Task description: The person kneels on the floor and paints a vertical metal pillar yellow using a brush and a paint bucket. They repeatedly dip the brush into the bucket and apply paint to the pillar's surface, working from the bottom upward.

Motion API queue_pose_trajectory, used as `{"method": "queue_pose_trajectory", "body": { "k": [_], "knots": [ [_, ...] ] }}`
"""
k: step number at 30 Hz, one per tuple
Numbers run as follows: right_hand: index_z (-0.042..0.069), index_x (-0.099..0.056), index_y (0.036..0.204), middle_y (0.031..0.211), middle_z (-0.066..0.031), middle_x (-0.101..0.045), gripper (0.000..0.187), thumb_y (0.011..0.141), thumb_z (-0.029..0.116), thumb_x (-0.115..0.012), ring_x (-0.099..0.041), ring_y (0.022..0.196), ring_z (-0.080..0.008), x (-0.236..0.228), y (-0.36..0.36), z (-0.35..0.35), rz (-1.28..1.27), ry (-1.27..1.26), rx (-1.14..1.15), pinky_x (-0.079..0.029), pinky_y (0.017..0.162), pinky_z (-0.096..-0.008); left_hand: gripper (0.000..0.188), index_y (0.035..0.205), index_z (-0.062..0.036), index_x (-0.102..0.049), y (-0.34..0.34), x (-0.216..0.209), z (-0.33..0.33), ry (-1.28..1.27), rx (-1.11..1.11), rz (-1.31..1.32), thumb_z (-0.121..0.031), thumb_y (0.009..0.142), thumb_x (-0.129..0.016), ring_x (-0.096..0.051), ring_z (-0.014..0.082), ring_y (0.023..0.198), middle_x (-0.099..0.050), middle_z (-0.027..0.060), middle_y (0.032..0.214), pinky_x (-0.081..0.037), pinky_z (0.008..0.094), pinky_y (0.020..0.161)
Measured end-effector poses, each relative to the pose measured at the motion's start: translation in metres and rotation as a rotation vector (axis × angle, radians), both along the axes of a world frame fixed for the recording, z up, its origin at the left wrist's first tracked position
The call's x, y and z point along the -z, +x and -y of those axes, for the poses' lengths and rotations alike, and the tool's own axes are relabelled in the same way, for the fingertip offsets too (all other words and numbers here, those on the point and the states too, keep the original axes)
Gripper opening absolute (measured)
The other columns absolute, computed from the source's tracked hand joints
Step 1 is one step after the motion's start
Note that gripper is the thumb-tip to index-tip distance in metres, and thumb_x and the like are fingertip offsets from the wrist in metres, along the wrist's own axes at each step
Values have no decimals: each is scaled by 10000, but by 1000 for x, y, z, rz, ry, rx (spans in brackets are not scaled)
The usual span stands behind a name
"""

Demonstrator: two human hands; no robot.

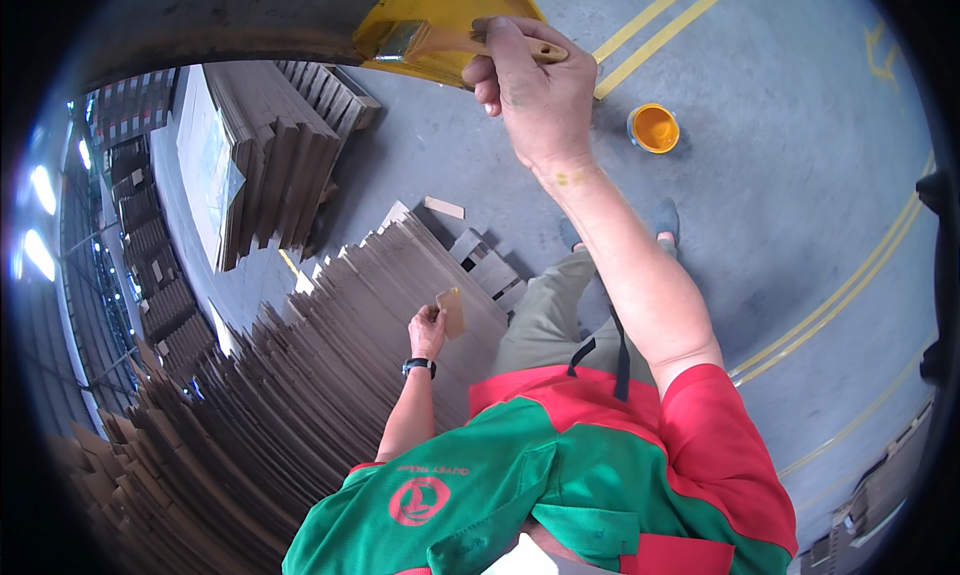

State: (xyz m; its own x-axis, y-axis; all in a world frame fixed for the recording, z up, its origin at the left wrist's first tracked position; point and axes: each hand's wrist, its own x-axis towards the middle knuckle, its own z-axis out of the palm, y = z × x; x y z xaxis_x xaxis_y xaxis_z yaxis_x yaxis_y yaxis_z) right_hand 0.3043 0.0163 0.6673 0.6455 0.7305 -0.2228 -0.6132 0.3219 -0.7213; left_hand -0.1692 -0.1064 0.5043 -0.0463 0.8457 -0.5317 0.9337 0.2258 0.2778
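My right hand [540,80] is raised at the top, its fingers closed round the wooden handle of a paintbrush [548,52]. The brush head lies against a yellow-painted surface [470,0] at the end of a large dark beam-like object [230,15]. Small yellow-green smears mark my right wrist. Lower and to the left, my left hand [428,332] pinches a small flat tan piece [454,313], perhaps card or thin wood; its exact kind is unclear. An open bucket of orange-yellow paint [656,129] stands on the floor, right of my right forearm.
Close by on the left is a long row of stacked cardboard sheets [330,345]. Another stack [270,155] stands farther off, near a wooden pallet [345,100]. A small offcut [444,208] lies on the grey floor, where yellow lines [660,35] run.
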Motion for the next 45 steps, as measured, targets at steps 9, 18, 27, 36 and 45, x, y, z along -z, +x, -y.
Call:
{"method": "queue_pose_trajectory", "body": {
  "k": [9,18,27,36,45],
  "knots": [
    [-33,-748,1004,702,-95,-697,212,969,162,-674,-588,519,-81,2,24,6,5,-10,41,-436,453,-220,318,1069,43,-728,0,0,-3,-5,2,19,-234,914,-737,-749,225,834,-774,164,912,-577,355,795],
    [-31,-752,1004,686,-78,-683,203,977,146,-656,-574,514,-72,2,19,5,56,-112,11,-430,453,-213,314,1067,40,-730,6,-6,-10,25,46,-23,-237,918,-731,-746,223,832,-774,156,910,-575,351,800],
    [-14,-758,983,673,-69,-671,189,967,153,-670,-559,511,-67,1,23,2,49,-33,-38,-410,449,-208,307,1066,37,-732,4,-5,-9,14,13,4,-233,918,-734,-743,202,827,-774,141,902,-575,341,791],
    [-6,-757,1018,696,-61,-684,210,999,175,-652,-563,530,-66,2,19,10,44,-103,-53,-420,466,-212,317,1069,41,-728,8,-8,-11,4,-10,1,-239,919,-724,-744,224,856,-773,155,915,-567,346,816],
    [-43,-670,1211,865,-116,-726,321,1019,214,-693,-657,681,-130,34,-6,18,11,172,171,-540,603,-267,328,1075,60,-722,1,-11,-16,22,37,-31,-232,925,-724,-739,183,870,-775,136,925,-569,329,820]
  ]
}}
